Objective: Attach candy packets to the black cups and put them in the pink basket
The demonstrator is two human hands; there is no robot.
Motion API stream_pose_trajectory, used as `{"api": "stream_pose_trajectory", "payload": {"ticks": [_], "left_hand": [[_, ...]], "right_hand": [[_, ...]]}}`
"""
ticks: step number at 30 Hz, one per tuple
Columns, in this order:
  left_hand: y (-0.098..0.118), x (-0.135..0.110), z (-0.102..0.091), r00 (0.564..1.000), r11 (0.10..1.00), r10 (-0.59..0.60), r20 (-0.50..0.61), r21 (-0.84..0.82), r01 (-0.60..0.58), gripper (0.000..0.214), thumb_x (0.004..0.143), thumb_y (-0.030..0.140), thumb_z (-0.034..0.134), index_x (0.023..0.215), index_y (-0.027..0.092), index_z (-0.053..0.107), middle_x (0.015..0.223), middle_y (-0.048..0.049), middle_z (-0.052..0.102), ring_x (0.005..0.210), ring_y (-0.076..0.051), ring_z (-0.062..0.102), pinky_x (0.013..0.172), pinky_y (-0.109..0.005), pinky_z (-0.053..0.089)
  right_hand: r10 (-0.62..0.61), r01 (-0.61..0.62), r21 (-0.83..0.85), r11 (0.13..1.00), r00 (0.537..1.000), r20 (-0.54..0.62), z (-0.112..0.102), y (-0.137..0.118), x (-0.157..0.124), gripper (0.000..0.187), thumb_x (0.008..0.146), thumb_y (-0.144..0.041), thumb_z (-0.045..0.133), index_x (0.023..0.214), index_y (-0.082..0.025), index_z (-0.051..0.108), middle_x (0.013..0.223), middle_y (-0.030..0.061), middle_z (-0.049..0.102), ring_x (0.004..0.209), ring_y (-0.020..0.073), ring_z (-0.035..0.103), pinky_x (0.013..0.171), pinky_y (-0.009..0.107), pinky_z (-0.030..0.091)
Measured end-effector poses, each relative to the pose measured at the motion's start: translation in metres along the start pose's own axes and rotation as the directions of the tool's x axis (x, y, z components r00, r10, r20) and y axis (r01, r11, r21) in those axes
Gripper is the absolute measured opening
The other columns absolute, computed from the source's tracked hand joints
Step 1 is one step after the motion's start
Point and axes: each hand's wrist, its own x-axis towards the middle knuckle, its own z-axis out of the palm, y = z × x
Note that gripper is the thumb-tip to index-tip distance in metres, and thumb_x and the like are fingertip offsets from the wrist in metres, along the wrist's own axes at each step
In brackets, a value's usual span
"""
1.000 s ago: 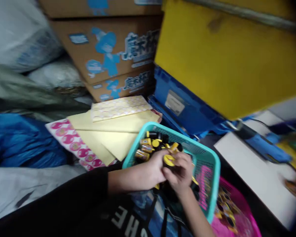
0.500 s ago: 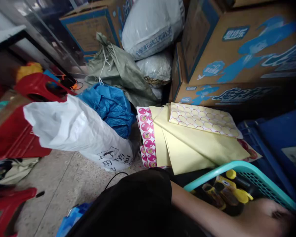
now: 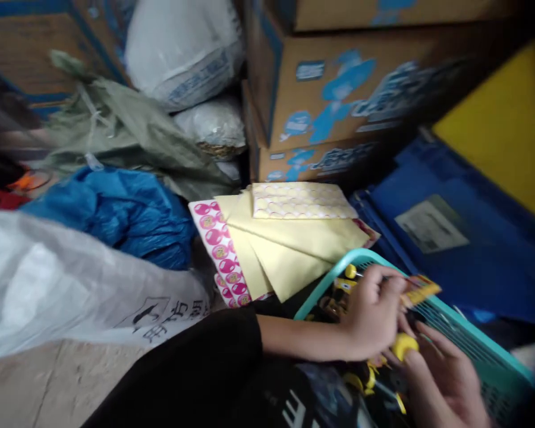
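My left hand [image 3: 374,315] is closed above a teal plastic basket [image 3: 310,297], its thumb and fingers pinched on a small yellow and red printed label [image 3: 421,290]. Just below it, my right hand [image 3: 450,380] grips a toy part with a round yellow end [image 3: 405,346]; the rest of that part is hidden by the fingers. The two hands are close together. In the basket lie several black and yellow toy pieces [image 3: 377,380], partly covered by my left arm.
Behind the basket lie yellow sheets [image 3: 289,261] and pink-printed sticker sheets [image 3: 223,255]. A white sack [image 3: 84,285] and blue plastic bag [image 3: 116,208] stand left. Printed cartons [image 3: 289,101] are stacked at the back. A blue bin [image 3: 463,220] stands right.
The view has turned right and closer to the basket. My left hand has come from the basket's right side to its middle, now with the label. My right hand has come into view.
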Motion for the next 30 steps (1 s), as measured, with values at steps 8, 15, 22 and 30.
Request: {"api": "stream_pose_trajectory", "payload": {"ticks": [8, 15, 22, 30], "left_hand": [[0.002, 0.000, -0.004, 0.980, 0.921, 0.077, 0.184, 0.363, -0.140, 0.021, 0.088, 0.039, 0.057, 0.093, 0.019, 0.061, 0.084, -0.0030, 0.070, 0.066, -0.011, 0.064, 0.060, -0.021, 0.049], [0.006, 0.003, 0.004, 0.949, 0.854, -0.132, 0.286, 0.520, -0.038, 0.021, 0.066, 0.034, 0.079, 0.079, 0.018, 0.074, 0.083, -0.0049, 0.076, 0.077, -0.017, 0.070, 0.073, -0.029, 0.057], [-0.002, 0.002, 0.010, 0.929, 0.793, -0.197, 0.314, 0.608, -0.037, 0.025, 0.067, 0.038, 0.079, 0.083, 0.019, 0.077, 0.088, -0.0073, 0.077, 0.081, -0.020, 0.071, 0.078, -0.032, 0.058], [0.003, -0.005, 0.032, 0.890, 0.697, -0.226, 0.395, 0.705, -0.136, 0.015, 0.073, 0.032, 0.073, 0.083, 0.021, 0.077, 0.088, -0.0053, 0.077, 0.085, -0.021, 0.072, 0.082, -0.032, 0.058]], "right_hand": [[-0.132, 0.127, -0.052, 0.991, 0.985, -0.107, -0.015, -0.002, 0.005, 0.028, 0.083, -0.029, 0.067, 0.111, -0.023, 0.064, 0.111, 0.0075, 0.065, 0.099, 0.0187, 0.064, 0.077, 0.027, 0.057], [0.198, 0.007, 0.545, 0.839, 0.928, -0.315, -0.086, 0.009, 0.006, 0.042, 0.071, -0.047, 0.077, 0.101, -0.020, 0.065, 0.093, 0.0062, 0.065, 0.075, 0.0153, 0.063, 0.066, 0.025, 0.054], [0.098, -0.049, 0.536, 0.843, 0.993, -0.063, -0.099, 0.003, 0.019, 0.031, 0.077, -0.045, 0.071, 0.094, -0.019, 0.068, 0.078, 0.0020, 0.061, 0.064, 0.0091, 0.056, 0.057, 0.019, 0.048], [0.133, -0.105, 0.437, 0.893, 0.991, -0.034, -0.101, 0.015, 0.011, 0.036, 0.074, -0.043, 0.074, 0.094, -0.014, 0.066, 0.071, 0.0010, 0.058, 0.059, 0.0072, 0.050, 0.054, 0.018, 0.042]]}}
